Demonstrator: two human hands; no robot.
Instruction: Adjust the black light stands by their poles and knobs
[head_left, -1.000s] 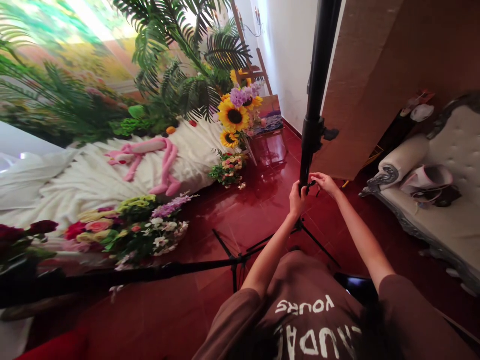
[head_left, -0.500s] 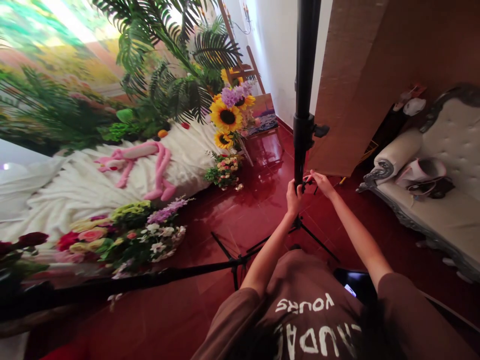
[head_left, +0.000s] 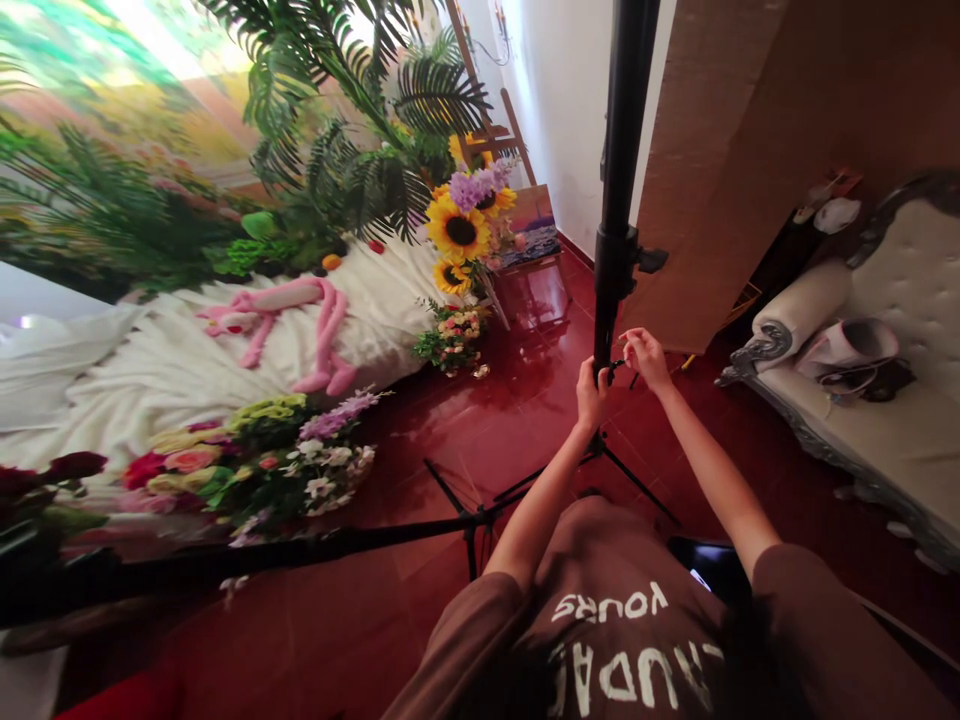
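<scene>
A black stand pole rises upright in front of me, with a clamp and knob partway up. My left hand is wrapped round the pole's lower part. Just to the right, my right hand is raised beside a small black fitting on the pole, its fingers bent and pinched together; what they hold, if anything, is too small to make out. Below the hands, the stand's tripod legs spread over the red tiled floor.
A second black stand crosses the lower left. Flowers, a pink plush toy on a white furry cover and sunflowers lie to the left. A tufted sofa stands right.
My right hand has moved slightly away from the pole and its fingers have curled more. My left hand stays on the pole. The view has shifted a little.
</scene>
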